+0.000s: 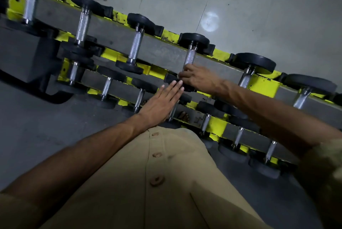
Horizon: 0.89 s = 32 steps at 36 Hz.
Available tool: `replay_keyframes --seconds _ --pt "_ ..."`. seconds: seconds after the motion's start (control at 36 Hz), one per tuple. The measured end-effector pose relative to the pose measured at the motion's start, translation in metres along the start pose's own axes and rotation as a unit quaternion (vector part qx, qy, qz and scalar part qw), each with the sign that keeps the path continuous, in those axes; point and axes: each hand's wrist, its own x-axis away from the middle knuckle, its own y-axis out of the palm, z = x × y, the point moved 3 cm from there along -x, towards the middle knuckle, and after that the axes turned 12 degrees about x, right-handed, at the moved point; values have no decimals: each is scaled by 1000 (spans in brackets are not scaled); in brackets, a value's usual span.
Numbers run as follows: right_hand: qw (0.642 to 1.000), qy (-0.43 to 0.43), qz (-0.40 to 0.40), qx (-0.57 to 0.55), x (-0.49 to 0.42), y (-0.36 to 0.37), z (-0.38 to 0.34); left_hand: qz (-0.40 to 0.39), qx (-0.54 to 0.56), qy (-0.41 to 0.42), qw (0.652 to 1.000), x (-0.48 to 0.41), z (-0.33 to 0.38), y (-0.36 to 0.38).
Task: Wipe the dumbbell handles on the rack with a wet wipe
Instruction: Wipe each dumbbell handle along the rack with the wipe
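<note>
A yellow three-tier rack (264, 85) runs diagonally across the view and holds several black-headed dumbbells with knurled steel handles. My right hand (199, 78) reaches to the top tier, its fingers curled round the near end of one dumbbell handle (190, 57). No wet wipe shows plainly; the fingers may hide it. My left hand (161, 104) lies flat with straight fingers over the middle tier, its fingertips at the near black head (171, 78) of that same dumbbell.
More top-tier dumbbells lie to the left (136, 47) and right (247, 78). Lower tiers carry smaller dumbbells (238, 136). Beyond the rack is a pale tiled floor (259, 15). My tan buttoned shirt (157, 173) fills the bottom of the view.
</note>
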Motion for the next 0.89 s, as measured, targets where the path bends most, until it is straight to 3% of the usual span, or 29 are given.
replay_keyframes --seconds 0.11,0.25,0.39,0.61,0.81,0.89 --pt "998 29 17 -50 9 -2 1 -1 5 -10 1000 0 3 -1" --pt "957 224 0 -184 16 4 -12 -2 11 -24 1000 -1 6 1" --pt "824 453 45 -337 20 18 -21 -7 8 -36 999 0 8 1" --pt "650 580 -10 -492 7 47 -7 -11 2 -62 998 -1 14 3" --pt "641 577 -15 -506 12 49 -10 -25 2 -73 997 -2 19 3" --pt "675 560 26 -479 13 38 -16 -24 8 -62 998 -1 15 2"
